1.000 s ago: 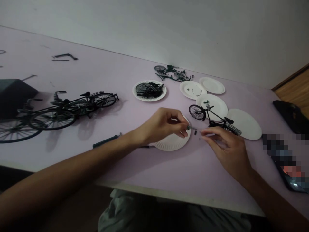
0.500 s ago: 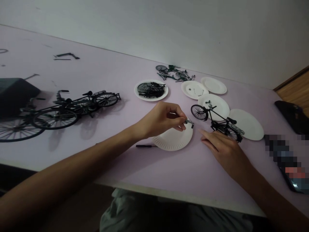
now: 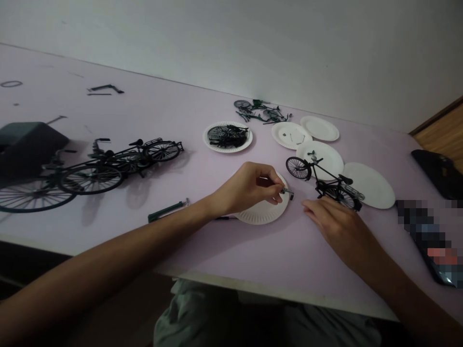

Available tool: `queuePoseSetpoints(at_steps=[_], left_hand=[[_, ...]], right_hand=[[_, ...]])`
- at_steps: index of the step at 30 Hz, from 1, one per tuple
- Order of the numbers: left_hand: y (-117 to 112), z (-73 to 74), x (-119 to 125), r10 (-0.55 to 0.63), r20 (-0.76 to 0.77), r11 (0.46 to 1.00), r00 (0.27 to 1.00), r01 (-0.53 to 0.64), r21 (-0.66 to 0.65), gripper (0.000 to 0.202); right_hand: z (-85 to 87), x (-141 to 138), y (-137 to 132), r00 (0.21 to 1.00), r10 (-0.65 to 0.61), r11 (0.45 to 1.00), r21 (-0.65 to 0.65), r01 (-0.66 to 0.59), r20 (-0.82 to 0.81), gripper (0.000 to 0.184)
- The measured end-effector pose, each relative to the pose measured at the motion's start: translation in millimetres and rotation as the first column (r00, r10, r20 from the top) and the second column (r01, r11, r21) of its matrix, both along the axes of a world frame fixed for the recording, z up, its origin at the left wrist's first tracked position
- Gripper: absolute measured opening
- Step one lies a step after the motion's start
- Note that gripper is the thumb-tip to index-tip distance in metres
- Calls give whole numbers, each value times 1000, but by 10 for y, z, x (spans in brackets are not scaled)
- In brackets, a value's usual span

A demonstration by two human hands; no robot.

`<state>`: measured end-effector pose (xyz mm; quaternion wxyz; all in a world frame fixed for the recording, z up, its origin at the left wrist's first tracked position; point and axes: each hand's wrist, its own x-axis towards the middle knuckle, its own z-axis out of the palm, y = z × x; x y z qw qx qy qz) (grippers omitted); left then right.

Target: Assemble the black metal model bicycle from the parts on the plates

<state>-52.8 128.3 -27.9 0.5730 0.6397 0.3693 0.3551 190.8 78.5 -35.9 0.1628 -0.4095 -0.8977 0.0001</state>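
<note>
My left hand (image 3: 249,189) hovers over a white paper plate (image 3: 262,214) and pinches a small metal bicycle part (image 3: 288,193) between thumb and fingertips. My right hand (image 3: 334,226) rests on the pale purple table (image 3: 173,159), fingers stretched flat and holding nothing. Just beyond its fingers stands a small black model bicycle (image 3: 323,180), partly built, its front wheel toward the left.
Several white paper plates (image 3: 372,190) lie behind the model; one plate (image 3: 227,136) holds dark parts. Loose green parts (image 3: 260,111) sit near the wall. Larger model bicycles (image 3: 119,161) and a dark box (image 3: 25,144) stand at left. A screwdriver (image 3: 168,210) and phones (image 3: 434,173) lie nearby.
My right hand has gone from a pinch to lying flat on the table. My left hand has kept the small part, lifting it slightly and bringing it back over the plate's edge.
</note>
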Motion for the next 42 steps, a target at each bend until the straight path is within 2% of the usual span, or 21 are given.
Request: queuePoseSetpoints(at_steps=[3, 6, 9, 11, 15, 20, 23, 32, 42], left_hand=[[-22, 24, 27, 3, 3, 1000, 1000, -3, -21, 6], [-55, 13, 56, 23, 2, 999, 1000, -23, -39, 6], [-102, -22, 93, 33, -20, 999, 999, -34, -14, 5], [-141, -44, 120, 21, -48, 1000, 999, -20, 18, 3], [-209, -61, 162, -10, -112, 997, 994, 19, 78, 5], [-231, -73, 179, -23, -108, 994, 994, 35, 106, 6], [-229, -97, 180, -21, -102, 993, 995, 33, 117, 7], [-242, -137, 202, 18, -71, 992, 997, -8, 127, 10], [-241, -147, 200, 41, -112, 983, 993, -20, 183, 6]], right_hand=[[3, -11, 3, 1000, 25, 999, 29, -25, 8, 20], [33, -68, 1, 986, 16, 998, 59, -6, -169, 13], [78, -161, -20, 872, -143, 987, -2, 161, -468, 8], [89, -219, -33, 797, -222, 973, -69, 222, -561, 14], [57, -274, -35, 773, -270, 963, -143, 230, -574, 20], [29, -289, -35, 742, -334, 942, -213, 258, -581, 22], [36, -300, -34, 735, -328, 945, -204, 256, -594, 23], [-15, -269, -22, 789, -215, 977, -128, 172, -575, 10], [-29, -258, -21, 806, -180, 984, -108, 144, -564, 8]])
